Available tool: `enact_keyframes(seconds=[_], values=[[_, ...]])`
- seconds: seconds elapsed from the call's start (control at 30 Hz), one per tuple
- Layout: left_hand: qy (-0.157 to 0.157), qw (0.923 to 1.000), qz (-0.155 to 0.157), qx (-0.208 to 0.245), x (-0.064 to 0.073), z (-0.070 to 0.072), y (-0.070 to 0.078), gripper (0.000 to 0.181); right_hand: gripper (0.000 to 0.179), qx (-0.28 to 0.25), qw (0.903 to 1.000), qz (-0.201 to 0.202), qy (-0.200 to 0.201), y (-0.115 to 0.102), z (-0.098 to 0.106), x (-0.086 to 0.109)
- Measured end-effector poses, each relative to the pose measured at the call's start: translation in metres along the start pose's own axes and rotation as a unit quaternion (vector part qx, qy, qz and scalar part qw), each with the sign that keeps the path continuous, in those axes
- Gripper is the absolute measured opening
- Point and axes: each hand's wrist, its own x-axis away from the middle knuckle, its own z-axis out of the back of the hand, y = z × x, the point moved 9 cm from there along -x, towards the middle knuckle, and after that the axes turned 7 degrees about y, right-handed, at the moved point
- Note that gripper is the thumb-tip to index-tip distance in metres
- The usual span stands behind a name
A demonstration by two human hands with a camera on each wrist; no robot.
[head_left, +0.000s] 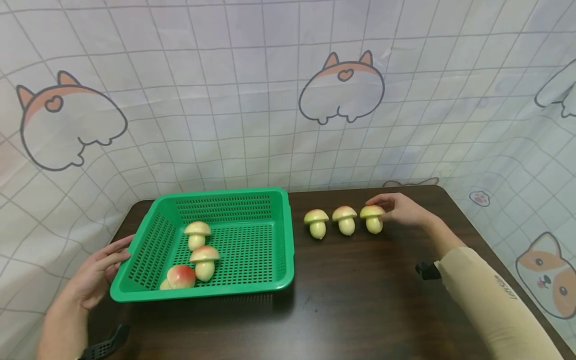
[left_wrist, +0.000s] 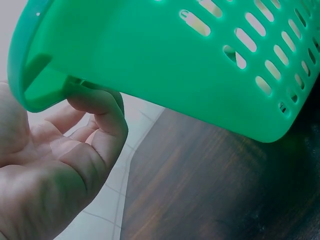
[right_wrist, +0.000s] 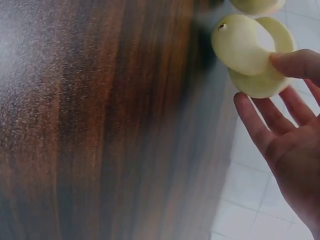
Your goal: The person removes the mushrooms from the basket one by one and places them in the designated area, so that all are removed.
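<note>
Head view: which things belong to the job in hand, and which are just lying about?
In the job:
green plastic basket, held by the left hand
mushroom-shaped pieces inside it
row of three more, the rightmost pinched by the right hand

Only surroundings:
dark wooden table
corgi-print sheet

- Green basket (head_left: 207,293) is sitting left, left hand (head_left: 96,270) gripping its rim.
- Mushrooms (head_left: 205,270) are resting inside, leftward, one showing a red cap.
- Three yellowish mushrooms (head_left: 346,225) are lying right, caps pointing far; right hand (head_left: 401,210) is holding the rightmost mushroom (head_left: 372,223).
</note>
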Motion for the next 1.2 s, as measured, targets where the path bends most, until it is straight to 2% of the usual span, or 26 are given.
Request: enact_keyframes(seconds=[0.7, 0.87, 1.0, 1.2], values=[[0.006, 1.0000, 0.002, -0.004, 0.001, 0.000, 0.000, 0.045, 0.052, -0.015, 0.9997, 0.009, 0.017, 0.004, 0.007, 0.004], [0.009, 0.9999, 0.003, -0.003, 0.000, 0.000, -0.001, 0.045, 0.051, -0.007, 0.9995, -0.006, 0.032, 0.004, 0.014, 0.007], [0.008, 1.0000, 0.002, 0.001, 0.000, 0.000, 0.000, 0.046, 0.046, 0.004, 0.9982, -0.019, 0.058, -0.006, 0.022, 0.008], [0.009, 0.9999, 0.004, 0.001, 0.000, 0.000, -0.001, 0.046, 0.050, 0.007, 0.9964, -0.018, 0.083, -0.027, 0.026, 0.005]])
